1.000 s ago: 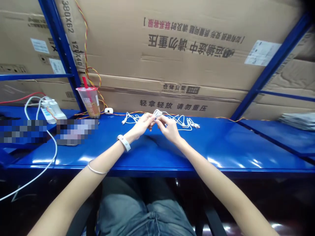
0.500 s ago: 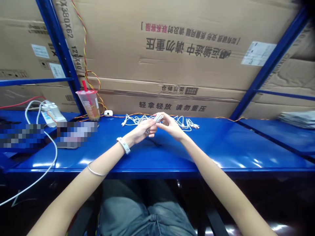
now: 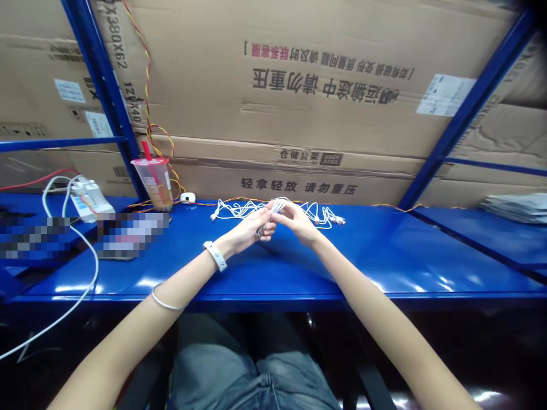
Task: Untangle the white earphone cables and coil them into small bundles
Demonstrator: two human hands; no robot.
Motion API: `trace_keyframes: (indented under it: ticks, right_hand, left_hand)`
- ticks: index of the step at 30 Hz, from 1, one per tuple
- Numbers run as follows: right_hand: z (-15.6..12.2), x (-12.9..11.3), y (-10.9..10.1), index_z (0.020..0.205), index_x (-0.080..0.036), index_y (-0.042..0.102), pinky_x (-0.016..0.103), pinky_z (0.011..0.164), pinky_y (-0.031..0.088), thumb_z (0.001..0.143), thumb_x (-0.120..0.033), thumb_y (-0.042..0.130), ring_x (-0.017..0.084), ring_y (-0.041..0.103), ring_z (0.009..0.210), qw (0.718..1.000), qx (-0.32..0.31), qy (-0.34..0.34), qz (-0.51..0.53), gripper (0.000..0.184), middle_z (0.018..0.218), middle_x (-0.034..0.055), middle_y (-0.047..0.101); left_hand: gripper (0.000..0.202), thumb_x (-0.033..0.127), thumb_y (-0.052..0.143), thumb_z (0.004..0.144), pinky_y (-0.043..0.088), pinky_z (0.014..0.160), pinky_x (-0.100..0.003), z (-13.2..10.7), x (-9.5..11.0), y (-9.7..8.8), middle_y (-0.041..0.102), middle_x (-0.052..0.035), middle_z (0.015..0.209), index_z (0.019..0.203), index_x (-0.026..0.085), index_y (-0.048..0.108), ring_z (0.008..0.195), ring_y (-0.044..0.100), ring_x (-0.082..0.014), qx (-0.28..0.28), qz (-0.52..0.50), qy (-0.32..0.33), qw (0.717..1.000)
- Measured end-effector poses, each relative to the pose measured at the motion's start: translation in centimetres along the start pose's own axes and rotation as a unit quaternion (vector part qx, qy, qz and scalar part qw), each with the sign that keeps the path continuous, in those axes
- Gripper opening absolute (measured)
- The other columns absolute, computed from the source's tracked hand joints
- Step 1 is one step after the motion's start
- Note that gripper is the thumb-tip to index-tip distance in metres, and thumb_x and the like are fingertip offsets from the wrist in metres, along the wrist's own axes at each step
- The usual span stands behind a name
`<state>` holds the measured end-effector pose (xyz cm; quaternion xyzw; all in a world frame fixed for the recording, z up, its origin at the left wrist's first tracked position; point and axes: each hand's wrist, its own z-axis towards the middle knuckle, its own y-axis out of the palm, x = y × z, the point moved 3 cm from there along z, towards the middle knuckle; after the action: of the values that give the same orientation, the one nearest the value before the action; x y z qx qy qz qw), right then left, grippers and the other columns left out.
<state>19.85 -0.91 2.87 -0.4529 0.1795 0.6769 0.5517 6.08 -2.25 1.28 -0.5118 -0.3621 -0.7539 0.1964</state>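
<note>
Head cam: biggest thing up front is the tall brown cardboard box panel w/ dark printing (image 3: 299,125), standing behind the glossy blue metal table (image 3: 384,250) I'm sat at. Along the table's back edge, a loose tangle of thin white cables (image 3: 317,218) spreads out both sides of my hands, connector ends showing at the outer bits. Farther L, a clear plastic cup w/ red lid & straw (image 3: 156,185), well apart from my work.

My L hand (image 3: 254,225) has its fingers curled round a small looped bundle of white cable (image 3: 277,205); R hand (image 3: 297,222) has thumb & index closed in on its upper end, nearly no gap bar the cable itself. So the bundle's btwn both hands, over the table, just in front of the tangle. Can't tell if my knuckles touch the surface.

To do it well, I'd say: L grip firm, not crushing; loops even & flat under R thumb; no sharp kinks near connectors; bundle clear of the loose strands so nothing snags.
</note>
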Motion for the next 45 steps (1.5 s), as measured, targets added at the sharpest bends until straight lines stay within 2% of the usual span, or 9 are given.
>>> trace_keyframes:
  ticks: [4, 10, 13, 22, 29, 33, 38, 41, 45]
  right_hand:
    - [0.0, 0.0, 0.0, 0.1, -0.018, 0.063, 0.033, 0.089, 0.047, 0.079, -0.043, 0.067, 0.019, 0.061, 0.096, 1.0, 0.006, 0.007, 0.015, 0.032, 0.1, 0.005, 0.066]
    - [-0.2, -0.2, 0.0, 0.099, -0.018, 0.063, 0.032, 0.085, 0.047, 0.076, -0.037, 0.068, 0.018, 0.062, 0.091, 1.0, 0.003, 0.01, 0.028, 0.03, 0.097, 0.0044, 0.066]
    - [-0.2, -0.4, -0.1, 0.093, -0.017, 0.062, 0.031, 0.081, 0.048, 0.075, -0.037, 0.069, 0.017, 0.061, 0.083, 1.0, 0.002, 0.009, 0.016, 0.028, 0.089, 0.0032, 0.065]
    - [-0.2, -0.6, -0.5, 0.084, -0.016, 0.063, 0.027, 0.064, 0.046, 0.072, -0.038, 0.07, 0.014, 0.056, 0.068, 0.997, 0.022, -0.014, -0.075, 0.026, 0.076, 0.0015, 0.061]
    - [-0.1, -1.2, -0.9, 0.089, -0.016, 0.065, 0.029, 0.064, 0.048, 0.073, -0.039, 0.07, 0.015, 0.059, 0.069, 0.997, -0.025, 0.002, -0.073, 0.028, 0.08, 0.0028, 0.063]
    - [-0.2, -1.3, -1.1, 0.091, -0.016, 0.066, 0.027, 0.064, 0.045, 0.078, -0.037, 0.066, 0.015, 0.057, 0.071, 0.985, -0.008, -0.038, -0.17, 0.025, 0.084, 0.0041, 0.063]
    - [-0.4, -1.0, -0.6, 0.091, -0.017, 0.064, 0.027, 0.063, 0.041, 0.083, -0.035, 0.061, 0.014, 0.053, 0.067, 0.948, 0.033, -0.108, -0.296, 0.02, 0.084, 0.0046, 0.062]
    - [-0.5, -0.7, -0.3, 0.093, -0.017, 0.062, 0.027, 0.066, 0.042, 0.085, -0.034, 0.057, 0.016, 0.055, 0.071, 0.937, 0.029, -0.105, -0.331, 0.02, 0.087, 0.0062, 0.063]
    - [-0.6, -0.2, -0.1, 0.09, -0.017, 0.061, 0.027, 0.065, 0.04, 0.085, -0.035, 0.055, 0.015, 0.055, 0.067, 0.936, 0.02, -0.066, -0.346, 0.019, 0.079, 0.0042, 0.065]
  left_hand:
    - [0.046, 0.038, 0.067, 0.08, 0.033, 0.052, -0.018, -0.1, 0.2, 0.2, 0.045, 0.0031, 0.069, 0.12, 0.023, 0.051, 0.06, 0.043, -0.0072, -0.012, 0.008, 0.008, 1.0]
    - [0.034, 0.039, 0.065, 0.081, 0.032, 0.055, -0.02, -0.3, 0.6, -0.2, 0.047, 0.0019, 0.072, 0.106, 0.019, 0.052, 0.063, 0.044, -0.008, -0.029, 0.086, 0.009, 0.996]
    - [0.029, 0.04, 0.063, 0.082, 0.031, 0.055, -0.021, -0.3, 0.7, -0.5, 0.049, 0.0015, 0.073, 0.094, 0.018, 0.048, 0.062, 0.044, -0.0083, -0.037, 0.131, 0.01, 0.991]
    - [0.032, 0.047, 0.057, 0.085, 0.031, 0.055, -0.021, -0.1, 0.6, -1.1, 0.05, 0.0028, 0.072, 0.09, 0.019, 0.043, 0.06, 0.043, -0.0077, -0.006, 0.265, 0.044, 0.963]
    - [0.034, 0.052, 0.054, 0.085, 0.029, 0.053, -0.022, 0.0, 0.7, -1.0, 0.049, 0.0039, 0.069, 0.088, 0.02, 0.041, 0.057, 0.041, -0.0082, 0.02, 0.326, 0.068, 0.943]
    - [0.031, 0.049, 0.053, 0.086, 0.029, 0.054, -0.024, 0.2, 0.7, -1.4, 0.048, 0.0037, 0.068, 0.087, 0.02, 0.042, 0.057, 0.04, -0.0098, 0.048, 0.396, 0.089, 0.913]
    - [0.028, 0.046, 0.053, 0.086, 0.031, 0.06, -0.026, 0.2, 1.0, -1.7, 0.049, 0.002, 0.069, 0.084, 0.019, 0.044, 0.063, 0.043, -0.0125, 0.088, 0.477, 0.115, 0.867]
    - [0.025, 0.044, 0.05, 0.088, 0.031, 0.061, -0.026, 0.2, 1.1, -1.7, 0.049, 0.0014, 0.072, 0.084, 0.02, 0.043, 0.065, 0.045, -0.0139, 0.091, 0.508, 0.117, 0.849]
    - [0.019, 0.037, 0.05, 0.088, 0.032, 0.062, -0.027, 0.3, 0.8, -1.9, 0.052, -0.0001, 0.075, 0.083, 0.02, 0.042, 0.068, 0.047, -0.0157, 0.083, 0.552, 0.13, 0.819]
